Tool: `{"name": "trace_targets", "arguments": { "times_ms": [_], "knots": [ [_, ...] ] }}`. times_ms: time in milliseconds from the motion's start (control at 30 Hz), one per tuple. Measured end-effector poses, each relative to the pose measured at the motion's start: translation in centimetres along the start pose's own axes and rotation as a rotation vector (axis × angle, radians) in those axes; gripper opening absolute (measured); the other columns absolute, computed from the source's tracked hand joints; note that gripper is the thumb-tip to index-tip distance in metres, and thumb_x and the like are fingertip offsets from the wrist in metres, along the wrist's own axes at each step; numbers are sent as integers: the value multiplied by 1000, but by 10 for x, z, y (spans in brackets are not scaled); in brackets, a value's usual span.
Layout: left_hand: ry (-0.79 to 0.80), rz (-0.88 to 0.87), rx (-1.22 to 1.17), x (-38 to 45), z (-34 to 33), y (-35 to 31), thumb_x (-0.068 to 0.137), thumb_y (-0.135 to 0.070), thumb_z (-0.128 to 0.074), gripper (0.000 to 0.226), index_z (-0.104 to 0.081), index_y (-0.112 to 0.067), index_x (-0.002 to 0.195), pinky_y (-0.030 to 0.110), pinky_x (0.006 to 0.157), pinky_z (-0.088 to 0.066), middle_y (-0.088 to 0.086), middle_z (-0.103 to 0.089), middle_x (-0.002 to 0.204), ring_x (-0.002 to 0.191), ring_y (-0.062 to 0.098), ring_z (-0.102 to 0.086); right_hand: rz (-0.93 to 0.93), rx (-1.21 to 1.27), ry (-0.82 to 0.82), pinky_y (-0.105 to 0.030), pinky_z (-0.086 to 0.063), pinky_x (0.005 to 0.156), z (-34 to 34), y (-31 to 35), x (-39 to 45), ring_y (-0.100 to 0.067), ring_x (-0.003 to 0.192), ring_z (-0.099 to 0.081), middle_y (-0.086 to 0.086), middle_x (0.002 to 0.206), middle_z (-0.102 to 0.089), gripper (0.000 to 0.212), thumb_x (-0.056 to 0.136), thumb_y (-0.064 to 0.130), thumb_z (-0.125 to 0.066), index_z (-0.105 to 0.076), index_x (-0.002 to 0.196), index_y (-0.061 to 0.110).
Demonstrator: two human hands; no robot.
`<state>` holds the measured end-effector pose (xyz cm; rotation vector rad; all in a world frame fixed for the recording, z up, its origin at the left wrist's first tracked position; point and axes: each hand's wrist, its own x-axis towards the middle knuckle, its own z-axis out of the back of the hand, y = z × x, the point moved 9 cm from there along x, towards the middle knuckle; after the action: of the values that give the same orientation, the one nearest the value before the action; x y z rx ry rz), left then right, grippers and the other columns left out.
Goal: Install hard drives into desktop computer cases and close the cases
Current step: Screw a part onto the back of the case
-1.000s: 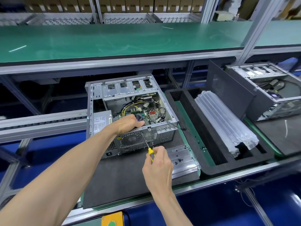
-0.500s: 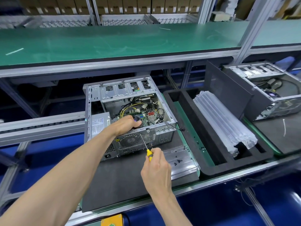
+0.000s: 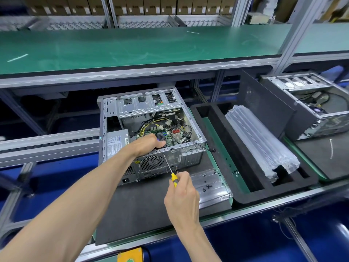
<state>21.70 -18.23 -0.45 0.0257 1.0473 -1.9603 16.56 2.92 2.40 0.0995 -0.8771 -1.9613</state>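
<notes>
An open desktop case (image 3: pixel 151 114) lies on a dark mat in front of me, its motherboard and cables exposed. My left hand (image 3: pixel 146 143) grips the top of the case's rear panel, fingers curled over the edge into the case. My right hand (image 3: pixel 182 193) holds a yellow-handled screwdriver (image 3: pixel 170 167), whose tip touches the rear panel near its upper edge. A second open case (image 3: pixel 311 103) sits at the far right, with a dark side panel (image 3: pixel 264 106) leaning against it.
A clear plastic tray (image 3: pixel 211 184) with several small black screws lies right of my right hand. A black foam tray (image 3: pixel 245 157) holds a bundle of clear plastic packaging (image 3: pixel 258 137). A green shelf (image 3: pixel 132 46) runs above the bench.
The view shifted slightly. Both hands stay in place, left on the case's rear edge, right with the screwdriver against the rear panel.
</notes>
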Motion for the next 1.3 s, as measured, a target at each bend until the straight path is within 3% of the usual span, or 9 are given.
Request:
{"name": "trace_targets", "arguments": {
  "times_ms": [167, 367, 567, 667, 767, 933, 1033, 1167, 1300],
  "knots": [
    [1, 9, 10, 2, 1, 2, 102, -42, -52, 51, -32, -17, 62, 37, 67, -21, -1, -29, 56, 54, 19, -24, 13, -212, -7, -25, -20, 40, 1, 8, 4, -24, 34, -52, -3, 45, -54, 27, 86, 18, -74, -56, 67, 11],
    [-6, 41, 6, 6, 1, 7, 100, -48, -52, 41, -38, -14, 82, 39, 72, -24, 7, -34, 78, 77, 21, -33, -101, 106, 39, -35, -34, 60, -8, -12, 1, -29, 75, -59, -2, 89, -60, 15, 96, 21, -60, -46, 99, 17],
    [-15, 36, -1, 8, 1, 7, 100, -46, -53, 51, -28, -18, 66, 38, 64, -20, -10, -26, 51, 50, 16, -23, -7, -119, 11, -30, -24, 51, -7, 0, 2, -33, 54, -62, -10, 62, -65, 26, 101, 25, -58, -61, 82, 7],
    [-18, 28, -3, 6, 1, 4, 101, -43, -53, 50, -27, -17, 67, 37, 68, -21, -8, -26, 54, 52, 15, -24, -87, -80, 110, -36, -30, 60, -16, -9, 2, -33, 77, -64, -10, 85, -68, 32, 107, 33, -36, -56, 98, 11],
    [-11, 21, -3, 5, 0, 3, 103, -42, -52, 48, -30, -15, 69, 36, 68, -22, -3, -27, 62, 59, 18, -25, -161, 148, 59, -38, -37, 65, -10, -14, 0, -27, 84, -61, -4, 96, -62, 17, 98, 26, -58, -46, 104, 15],
    [-3, 12, -24, 5, 0, 4, 103, -40, -52, 52, -26, -19, 64, 37, 63, -19, -11, -24, 48, 44, 11, -21, -110, -49, -9, -34, -23, 57, -4, -5, -1, -36, 66, -63, -12, 72, -67, 30, 105, 30, -49, -58, 88, 7],
    [-7, 15, -9, 7, -1, 4, 103, -41, -52, 53, -25, -18, 64, 38, 63, -20, -11, -25, 40, 38, 7, -21, -129, -120, 64, -35, -25, 60, -11, -7, 0, -34, 74, -64, -11, 80, -68, 37, 108, 33, -34, -58, 93, 9],
    [0, 11, -14, 8, -1, 5, 102, -42, -52, 53, -25, -18, 64, 38, 62, -19, -11, -25, 40, 38, 8, -21, -176, 139, 26, -35, -30, 63, -7, -10, -1, -27, 77, -57, -2, 90, -61, 17, 97, 22, -60, -44, 100, 18],
    [-3, 7, -2, 8, -1, 6, 101, -46, -52, 54, -25, -18, 64, 37, 62, -19, -12, -26, 39, 37, 7, -21, -141, 43, 0, -36, -23, 58, -6, -7, -3, -32, 67, -58, -6, 74, -63, 18, 102, 27, -54, -52, 93, 12]
  ]
}}
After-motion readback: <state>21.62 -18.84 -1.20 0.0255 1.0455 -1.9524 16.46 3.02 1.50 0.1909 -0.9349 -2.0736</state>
